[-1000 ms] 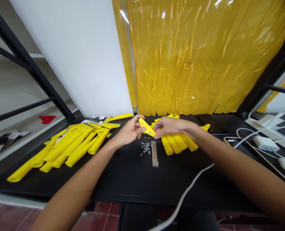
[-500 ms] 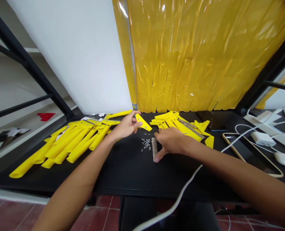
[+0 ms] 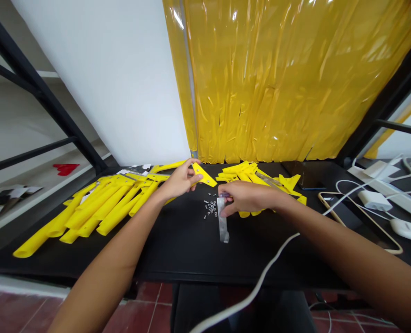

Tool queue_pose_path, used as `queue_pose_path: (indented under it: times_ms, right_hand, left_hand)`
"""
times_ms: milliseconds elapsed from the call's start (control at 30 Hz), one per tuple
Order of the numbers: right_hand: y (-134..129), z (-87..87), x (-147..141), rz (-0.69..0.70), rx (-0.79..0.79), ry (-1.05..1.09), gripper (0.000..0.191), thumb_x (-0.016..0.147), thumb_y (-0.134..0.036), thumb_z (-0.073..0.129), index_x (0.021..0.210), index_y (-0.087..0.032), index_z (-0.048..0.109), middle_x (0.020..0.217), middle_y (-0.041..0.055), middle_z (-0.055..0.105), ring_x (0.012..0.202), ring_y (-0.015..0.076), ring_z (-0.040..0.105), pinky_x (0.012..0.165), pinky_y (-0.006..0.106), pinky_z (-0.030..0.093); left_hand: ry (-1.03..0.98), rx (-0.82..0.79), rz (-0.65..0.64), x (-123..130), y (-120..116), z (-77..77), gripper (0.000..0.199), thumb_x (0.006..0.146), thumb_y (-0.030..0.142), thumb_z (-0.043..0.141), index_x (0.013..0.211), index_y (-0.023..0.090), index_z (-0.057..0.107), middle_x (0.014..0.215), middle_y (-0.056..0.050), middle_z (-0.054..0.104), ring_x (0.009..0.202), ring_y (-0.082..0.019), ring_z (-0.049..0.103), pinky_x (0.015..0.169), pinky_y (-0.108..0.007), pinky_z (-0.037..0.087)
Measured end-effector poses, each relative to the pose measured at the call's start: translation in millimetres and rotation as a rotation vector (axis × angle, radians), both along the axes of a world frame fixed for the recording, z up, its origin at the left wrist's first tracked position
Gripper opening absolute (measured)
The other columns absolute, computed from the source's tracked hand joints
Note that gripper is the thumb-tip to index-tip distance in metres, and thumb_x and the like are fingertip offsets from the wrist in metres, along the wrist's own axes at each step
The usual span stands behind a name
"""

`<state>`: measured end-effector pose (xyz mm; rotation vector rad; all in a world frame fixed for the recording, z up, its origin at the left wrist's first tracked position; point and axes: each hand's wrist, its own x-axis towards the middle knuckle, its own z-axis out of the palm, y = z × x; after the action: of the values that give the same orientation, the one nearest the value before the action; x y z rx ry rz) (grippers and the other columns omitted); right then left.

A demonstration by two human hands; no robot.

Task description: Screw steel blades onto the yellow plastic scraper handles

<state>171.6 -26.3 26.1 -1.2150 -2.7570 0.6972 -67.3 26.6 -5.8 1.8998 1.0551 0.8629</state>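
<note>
Frame centre: left hand (image 3: 184, 179) closed, thumb over fingers, on one end of a yellow piece (image 3: 208, 178), leaving its riveted face uncovered, presumably for a clear view. Right hand (image 3: 243, 198), just right of centre, had thumb and forefinger curled nearly together at the upper end of a pale strip (image 3: 223, 229); could not tell whether they gripped it. Loose screws and nuts (image 3: 210, 208) lay between the hands, probably for short reach. Yellow handles (image 3: 104, 203) sat heaped at centre left, likely kept aside to spare working room
</note>
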Motion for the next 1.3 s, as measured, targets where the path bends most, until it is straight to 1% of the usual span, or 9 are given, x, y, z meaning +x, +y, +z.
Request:
queue_pose_path:
  times_ms: [133, 233, 400, 533, 633, 733, 933, 1033, 1300]
  right_hand:
    - [-9, 23.4, 35, 0.159, -0.146, 0.372, 0.023, 0.089, -0.041, 0.063, 0.081, -0.021, 0.054, 0.076, -0.0019, 0.053, 0.066, 0.0127, 0.045, 0.058, 0.026, 0.034]
    - [-11, 36.3, 72, 0.028, 0.012, 0.549, 0.021, 0.094, -0.042, 0.055, 0.090, -0.022, 0.058, 0.075, -0.0009, 0.054, 0.062, 0.0131, 0.044, 0.057, 0.028, 0.033]
    - [8, 14.2, 122, -0.357, 0.484, 0.182, 0.012, 0.088, -0.030, 0.058, 0.080, -0.021, 0.054, 0.065, 0.0014, 0.055, 0.058, 0.0143, 0.047, 0.058, 0.031, 0.031]
    - [31, -23.3, 133, -0.553, 0.436, -0.158, 0.017, 0.085, -0.036, 0.056, 0.079, -0.020, 0.061, 0.075, 0.0090, 0.067, 0.067, 0.0199, 0.058, 0.058, 0.031, 0.030]
    - [35, -31.5, 132, -0.519, 0.314, -0.183, 0.024, 0.086, -0.041, 0.055, 0.084, -0.020, 0.067, 0.077, 0.0082, 0.070, 0.069, 0.0212, 0.061, 0.057, 0.030, 0.032]
    - [26, -20.1, 119, -0.400, 0.316, 0.029, 0.031, 0.090, -0.045, 0.053, 0.085, -0.019, 0.070, 0.077, 0.0061, 0.071, 0.068, 0.0197, 0.062, 0.061, 0.031, 0.038]
    - [3, -11.8, 54, 0.032, 0.434, 0.326, 0.043, 0.087, -0.045, 0.067, 0.124, -0.024, 0.066, 0.124, 0.0088, 0.068, 0.111, 0.0254, 0.064, 0.093, 0.036, 0.046]
    - [3, -20.9, 30, 0.187, 0.389, 0.329, 0.035, 0.094, -0.037, 0.060, 0.126, -0.024, 0.066, 0.124, 0.0079, 0.069, 0.112, 0.0232, 0.064, 0.094, 0.034, 0.047]
    - [6, -29.4, 30, 0.005, 0.279, 0.502, 0.022, 0.096, -0.033, 0.058, 0.096, -0.022, 0.077, 0.092, 0.0020, 0.079, 0.077, 0.0156, 0.070, 0.071, 0.026, 0.048]
  left_hand:
    - [0.019, 0.031, 0.001, 2, -6, 7.3, 0.041, 0.091, 0.033, 0.061, 0.126, 0.023, 0.041, 0.071, 0.003, 0.057, 0.053, -0.011, 0.055, 0.046, -0.020, 0.038]
    - [0.101, 0.161, 0.031, 6, -16, 16.2, 0.039, 0.093, 0.030, 0.057, 0.128, 0.023, 0.041, 0.076, 0.001, 0.058, 0.058, -0.013, 0.058, 0.052, -0.023, 0.043]
    - [0.564, 0.731, 0.144, 15, -39, 21.6, 0.037, 0.094, 0.025, 0.054, 0.131, 0.022, 0.049, 0.097, -0.008, 0.068, 0.079, -0.020, 0.064, 0.071, -0.031, 0.046]
    - [0.789, 0.895, 0.009, 22, -50, 8.4, 0.032, 0.097, 0.023, 0.047, 0.128, 0.020, 0.056, 0.090, -0.009, 0.070, 0.078, -0.022, 0.063, 0.069, -0.032, 0.045]
    - [0.802, 0.916, -0.128, 19, -51, -0.8, 0.030, 0.097, 0.017, 0.044, 0.123, 0.020, 0.061, 0.096, -0.010, 0.071, 0.084, -0.022, 0.064, 0.073, -0.033, 0.046]
    - [0.772, 0.923, -0.202, 12, -50, -2.4, 0.030, 0.097, 0.015, 0.044, 0.119, 0.021, 0.063, 0.109, -0.010, 0.072, 0.091, -0.022, 0.065, 0.077, -0.034, 0.047]
    - [0.687, 0.985, -0.207, 11, -56, 2.5, 0.033, 0.095, 0.012, 0.047, 0.120, 0.025, 0.064, 0.123, -0.007, 0.070, 0.100, -0.022, 0.066, 0.082, -0.036, 0.047]
    - [0.588, 0.992, -0.178, 14, -59, -1.1, 0.026, 0.096, 0.015, 0.049, 0.118, 0.023, 0.063, 0.118, -0.008, 0.071, 0.101, -0.022, 0.067, 0.084, -0.036, 0.050]
    - [0.349, 0.799, -0.008, 13, -55, -16.5, 0.044, 0.093, 0.033, 0.063, 0.131, 0.019, 0.045, 0.104, -0.008, 0.073, 0.088, -0.020, 0.074, 0.076, -0.030, 0.057]
